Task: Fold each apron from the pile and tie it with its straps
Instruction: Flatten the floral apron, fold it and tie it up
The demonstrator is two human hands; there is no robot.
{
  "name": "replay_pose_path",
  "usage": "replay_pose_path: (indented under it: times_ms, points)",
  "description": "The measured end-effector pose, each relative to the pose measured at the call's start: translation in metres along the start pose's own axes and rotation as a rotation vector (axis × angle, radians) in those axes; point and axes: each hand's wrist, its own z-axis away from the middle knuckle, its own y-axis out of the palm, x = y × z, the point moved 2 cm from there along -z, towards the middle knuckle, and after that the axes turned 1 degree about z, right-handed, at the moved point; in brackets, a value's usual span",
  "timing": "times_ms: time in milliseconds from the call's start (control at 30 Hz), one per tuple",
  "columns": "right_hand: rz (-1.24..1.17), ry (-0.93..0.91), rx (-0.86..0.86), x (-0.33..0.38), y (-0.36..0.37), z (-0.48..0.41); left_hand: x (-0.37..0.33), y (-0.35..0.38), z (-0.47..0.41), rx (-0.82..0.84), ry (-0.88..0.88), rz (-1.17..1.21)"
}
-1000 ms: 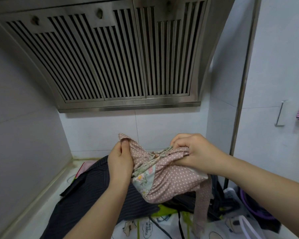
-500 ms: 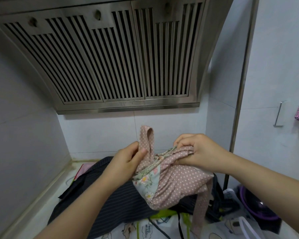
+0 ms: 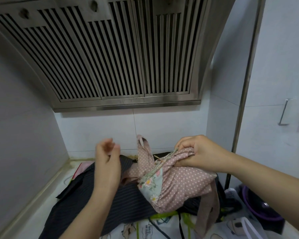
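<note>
While the right hand [image 3: 199, 153] grips the gathered top of the folded pink dotted apron [image 3: 181, 185], fingers curled tight round the cloth, the left hand [image 3: 107, 163] hovers just beside it, blurred, fingers loosely bent and holding nothing. A looped strap [image 3: 143, 149] stands up between the hands, and a second strap [image 3: 207, 213] hangs off the bundle's right side. The bundle sits over a dark striped apron [image 3: 124, 207] spread from the counter's [image 3: 33, 218] back edge toward its front.
</note>
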Motion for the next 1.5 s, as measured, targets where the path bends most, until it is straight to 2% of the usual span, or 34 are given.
replay_pose_path:
  times_ms: [33,67,133,200,333,467,633,733,833,933,1200,1367,1433,1500]
  points:
    - [0.011,-0.003,0.008,0.001,0.000,-0.002,-0.020,0.000,0.004,0.115,0.180,-0.055]
    - [0.021,-0.013,0.014,0.003,0.002,-0.005,-0.035,0.007,0.011,0.319,0.286,-0.174]
    - [0.026,-0.046,0.032,0.010,0.005,-0.011,-0.044,0.029,0.024,0.742,0.353,-0.531]
    - [0.008,-0.069,0.057,0.017,0.007,-0.015,-0.037,0.041,0.027,0.926,0.339,-0.684]
    - [-0.068,-0.024,0.085,0.013,0.014,-0.016,-0.029,0.043,0.016,1.063,0.093,-0.306]
    - [-0.141,0.034,0.123,0.006,0.023,-0.014,-0.019,0.042,0.019,1.266,-0.141,-0.103]
    - [-0.189,0.030,0.132,0.012,0.020,-0.016,-0.007,0.040,0.020,1.151,-0.200,0.004]
    - [-0.278,0.114,0.131,0.007,0.005,-0.016,-0.002,0.031,0.015,1.055,-0.194,0.025]
    - [-0.308,0.267,0.287,-0.005,-0.004,-0.009,0.000,0.018,0.011,1.014,-0.172,-0.033]
    - [-0.221,0.290,0.388,-0.007,-0.013,-0.005,0.001,0.009,0.009,0.957,-0.138,-0.131]
    - [0.119,0.121,0.189,0.025,-0.035,-0.017,0.001,0.007,0.006,0.799,0.162,-0.483]
    - [-0.147,0.213,0.241,0.025,-0.038,-0.008,-0.015,0.000,0.006,0.519,0.401,-0.583]
    - [-0.119,0.166,0.210,0.029,-0.040,-0.004,-0.020,-0.003,0.001,0.440,0.386,-0.535]
    - [-0.114,0.113,0.176,0.035,-0.040,-0.002,-0.017,-0.006,-0.005,0.413,0.275,-0.402]
